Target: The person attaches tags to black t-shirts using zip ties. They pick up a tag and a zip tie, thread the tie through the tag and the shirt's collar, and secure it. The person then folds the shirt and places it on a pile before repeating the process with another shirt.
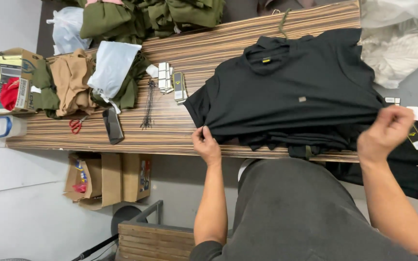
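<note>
1. Black knit shirt lay spread on top of a stack of like garments, on the striped wooden table.
2. Our left hand pinched the shirt's hem corner; our right hand was closed on the opposite edge.
3. We judged the fabric soft, light and limp; it is best gripped at hems or shoulders.
4. Below the top shirt, the stack's count was hidden; the right-hand fingertips were unclear.

Black shirt, striped brown table, red scissors.
</note>
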